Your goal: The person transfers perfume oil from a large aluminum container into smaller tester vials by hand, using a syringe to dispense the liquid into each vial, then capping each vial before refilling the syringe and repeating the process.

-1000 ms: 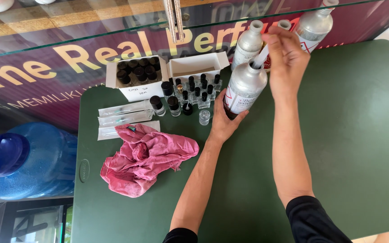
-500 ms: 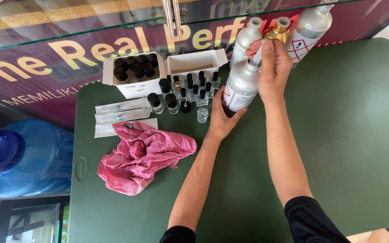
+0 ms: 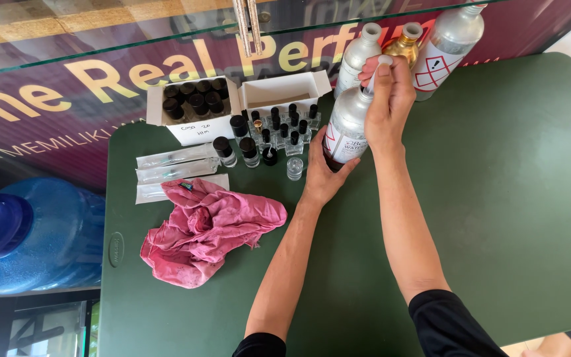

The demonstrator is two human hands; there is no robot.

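My left hand (image 3: 325, 177) wraps the lower part of a clear plastic bottle (image 3: 346, 127) with a white label, tilted on the green table (image 3: 497, 198). Directly above it, my right hand (image 3: 391, 106) pinches a thin clear syringe (image 3: 371, 82) whose tip points into the bottle's neck. A small open glass vial (image 3: 295, 168) stands just left of my left hand. Behind the held bottle are a second clear bottle (image 3: 359, 51), a gold bottle (image 3: 404, 43) and a large clear bottle (image 3: 451, 41) with a red warning label.
Small black-capped bottles (image 3: 242, 142) stand by two open white boxes (image 3: 193, 112), (image 3: 285, 89). Wrapped syringes (image 3: 180, 168) and a crumpled pink cloth (image 3: 209, 228) lie to the left. A blue water jug (image 3: 28, 231) sits beside the table. A glass counter (image 3: 100, 39) lines the far edge.
My right hand has come down from the bottles at the back to the mouth of the held bottle. My left hand has kept its grip on that bottle.
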